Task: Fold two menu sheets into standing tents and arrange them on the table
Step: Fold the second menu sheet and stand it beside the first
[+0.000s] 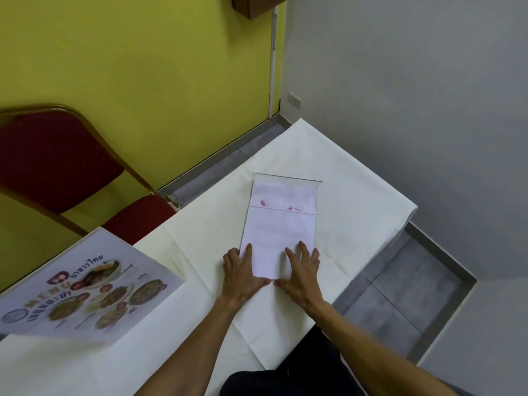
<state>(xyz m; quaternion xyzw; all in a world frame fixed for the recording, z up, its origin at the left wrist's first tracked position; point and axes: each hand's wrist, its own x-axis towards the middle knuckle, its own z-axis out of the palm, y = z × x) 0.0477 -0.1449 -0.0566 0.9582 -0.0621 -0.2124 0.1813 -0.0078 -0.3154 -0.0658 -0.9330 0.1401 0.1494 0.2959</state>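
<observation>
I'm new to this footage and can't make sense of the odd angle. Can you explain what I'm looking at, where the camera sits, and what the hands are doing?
No machine here: the single picture comes from a wide-angle camera worn on a person's head, looking down at their own bare arms. The left hand and right hand press flat on the near end of a folded menu sheet, blank side up, lying on a table under a white tablecloth. Nothing is gripped or lifted. A second menu sheet, printed with food photos, lies unfolded to the left. A red chair stands beyond it.
</observation>
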